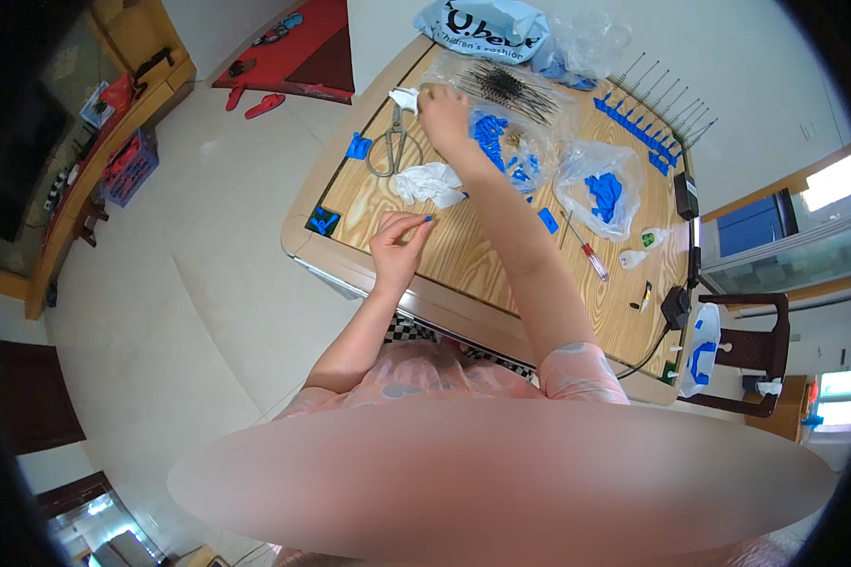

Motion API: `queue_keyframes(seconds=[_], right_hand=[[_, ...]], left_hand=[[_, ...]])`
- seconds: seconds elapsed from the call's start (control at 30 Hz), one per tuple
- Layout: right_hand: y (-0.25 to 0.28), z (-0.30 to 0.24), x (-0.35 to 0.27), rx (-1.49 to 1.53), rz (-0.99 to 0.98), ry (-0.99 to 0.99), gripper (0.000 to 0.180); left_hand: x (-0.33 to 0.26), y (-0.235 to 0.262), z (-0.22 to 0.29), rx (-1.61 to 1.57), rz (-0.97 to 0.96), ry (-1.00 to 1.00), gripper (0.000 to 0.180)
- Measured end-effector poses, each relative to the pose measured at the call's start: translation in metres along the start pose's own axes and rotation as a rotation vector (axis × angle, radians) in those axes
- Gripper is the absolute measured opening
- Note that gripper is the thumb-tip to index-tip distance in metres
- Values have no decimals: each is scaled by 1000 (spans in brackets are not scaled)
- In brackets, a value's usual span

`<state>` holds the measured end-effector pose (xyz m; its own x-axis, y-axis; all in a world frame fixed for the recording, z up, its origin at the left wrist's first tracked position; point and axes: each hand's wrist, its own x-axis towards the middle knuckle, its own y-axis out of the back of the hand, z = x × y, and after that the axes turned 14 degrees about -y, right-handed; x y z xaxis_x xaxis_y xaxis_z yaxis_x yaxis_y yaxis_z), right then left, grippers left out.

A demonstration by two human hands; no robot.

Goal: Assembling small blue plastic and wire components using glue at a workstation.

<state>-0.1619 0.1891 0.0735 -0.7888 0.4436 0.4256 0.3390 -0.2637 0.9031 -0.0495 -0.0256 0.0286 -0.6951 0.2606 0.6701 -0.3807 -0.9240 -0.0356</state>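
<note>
My left hand [398, 248] is over the table's near edge, its fingers closed in a pinch on a small blue piece [429, 218]. Stretched out to the far left of the table, my right hand [444, 115] has its fingers curled down beside a small white tissue [405, 99]. Whatever its fingertips hold is hidden. Large scissors [395, 146] lie just left of it, and a crumpled white tissue [427, 183] lies between the hands. To the right of my right hand are a bundle of thin black stems [506, 87] on clear plastic and several blue pieces [490, 135] in a clear bag.
Thin rods [667, 90] stand in a row of blue holders [636, 128] at the far right edge. Another bag holds blue pieces [604, 195]. A screwdriver [591, 257], white bottles [633, 257] and a black adapter [676, 307] lie to the right. A chair [756, 345] stands beyond.
</note>
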Motion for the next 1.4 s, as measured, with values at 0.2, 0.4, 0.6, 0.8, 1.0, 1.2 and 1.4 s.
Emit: queue_keyframes(seconds=[0.2, 0.4, 0.6, 0.8, 1.0, 1.2, 1.4], right_hand=[[100, -1, -48, 813, 77, 43, 13], [136, 32, -113, 910, -30, 362, 10], [131, 39, -135, 819, -112, 458, 11], [125, 37, -143, 831, -164, 457, 10], [125, 36, -144, 823, -158, 473, 10], [125, 39, -144, 810, -157, 489, 9], [125, 41, -144, 798, -124, 496, 8]], left_hand=[[-3, 9, 1, 29, 24, -54, 10], [0, 3, 3, 7, 8, -24, 11], [-2, 2, 1, 5, 24, 0, 10], [-1, 2, 4, 45, 3, -9, 10], [-1, 2, 3, 54, 7, -12, 10], [-1, 2, 4, 47, 13, -21, 11], [-1, 2, 5, 54, 12, -15, 11]])
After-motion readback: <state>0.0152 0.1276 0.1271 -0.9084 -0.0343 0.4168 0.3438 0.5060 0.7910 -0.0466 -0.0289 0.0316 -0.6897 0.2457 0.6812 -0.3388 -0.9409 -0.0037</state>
